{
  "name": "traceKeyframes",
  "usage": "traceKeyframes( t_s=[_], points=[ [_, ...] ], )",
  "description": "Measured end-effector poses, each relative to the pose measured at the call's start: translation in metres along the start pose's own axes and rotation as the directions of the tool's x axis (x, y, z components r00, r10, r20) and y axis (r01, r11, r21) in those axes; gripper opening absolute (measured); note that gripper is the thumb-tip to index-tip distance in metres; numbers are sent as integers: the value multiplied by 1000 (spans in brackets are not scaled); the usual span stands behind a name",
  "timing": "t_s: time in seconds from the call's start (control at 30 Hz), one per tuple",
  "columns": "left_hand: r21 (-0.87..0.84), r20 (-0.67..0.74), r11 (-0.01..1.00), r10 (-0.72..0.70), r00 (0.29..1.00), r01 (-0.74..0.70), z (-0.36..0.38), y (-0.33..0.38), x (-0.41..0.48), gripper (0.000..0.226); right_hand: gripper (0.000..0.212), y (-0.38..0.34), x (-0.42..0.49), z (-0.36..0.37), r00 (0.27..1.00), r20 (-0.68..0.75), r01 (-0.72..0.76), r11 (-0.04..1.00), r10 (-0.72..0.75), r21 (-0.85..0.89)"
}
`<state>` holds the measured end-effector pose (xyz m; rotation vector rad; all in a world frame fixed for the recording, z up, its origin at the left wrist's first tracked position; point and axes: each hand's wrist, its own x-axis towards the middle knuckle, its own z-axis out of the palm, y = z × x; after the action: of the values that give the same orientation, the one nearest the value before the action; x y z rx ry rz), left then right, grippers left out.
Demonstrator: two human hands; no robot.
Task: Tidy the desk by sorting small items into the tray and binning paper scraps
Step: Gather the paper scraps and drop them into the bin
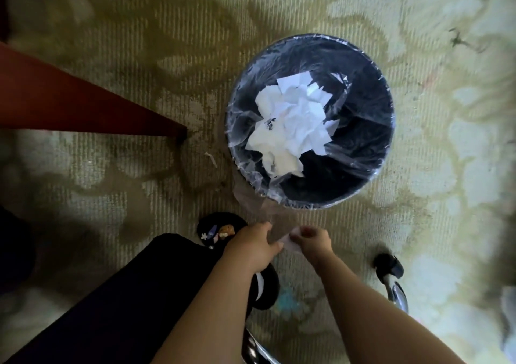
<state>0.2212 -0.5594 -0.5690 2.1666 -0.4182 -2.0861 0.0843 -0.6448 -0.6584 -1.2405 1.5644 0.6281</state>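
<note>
Pinching one small white paper scrap (290, 244) between them, left hand (252, 248) and right hand (312, 242) meet above the carpet (139, 196). Just beyond, the round black plastic-lined bin (368, 146) stands on the carpet, crumpled white paper (290, 123) heaped inside.

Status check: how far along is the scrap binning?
Done: a heap of white paper scraps lies in the lined bin. In hand: left hand and right hand pinch something pale and thin, maybe the liner's loose tail. Left: one stray scrap on the carpet beside the bin; tray out of view.
</note>
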Motion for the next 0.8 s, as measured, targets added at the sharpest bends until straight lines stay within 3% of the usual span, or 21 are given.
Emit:
traceKeyframes(
  t_s=[0.13, 0.23, 0.33, 0.5, 0.6, 0.73, 0.8],
  points=[
    [-41, -13, 999, -5, 1000, 4, -7, 16, -27, 27, 3, -13, -35, -31, 985, 168, 3, 992, -24, 125],
    [-27, -7, 1000, -1, 1000, 1, -13, 37, -52, 33, 16, -31, -66, -59, 963, 261, 30, 986, -73, 166],
    [4, -65, 999, 43, 997, -43, -16, 61, -77, 33, 6, -54, -94, -83, 926, 316, 126, 959, -206, 254],
    [-136, -289, 980, 100, 952, -144, -24, 87, -115, 20, 13, -97, -133, -114, 864, 305, 336, 910, -401, 243],
    [-249, -467, 944, 77, 881, -215, -34, 94, -126, 27, 14, -121, -150, -125, 836, 225, 452, 860, -501, 237],
    [-319, -641, 903, 19, 767, -288, -40, 102, -133, 24, 16, -148, -157, -128, 847, 125, 479, 843, -517, 244],
    [-353, -656, 887, -8, 754, -297, -39, 104, -137, 10, 4, -160, -157, -127, 873, 72, 452, 856, -483, 252]
  ],
)
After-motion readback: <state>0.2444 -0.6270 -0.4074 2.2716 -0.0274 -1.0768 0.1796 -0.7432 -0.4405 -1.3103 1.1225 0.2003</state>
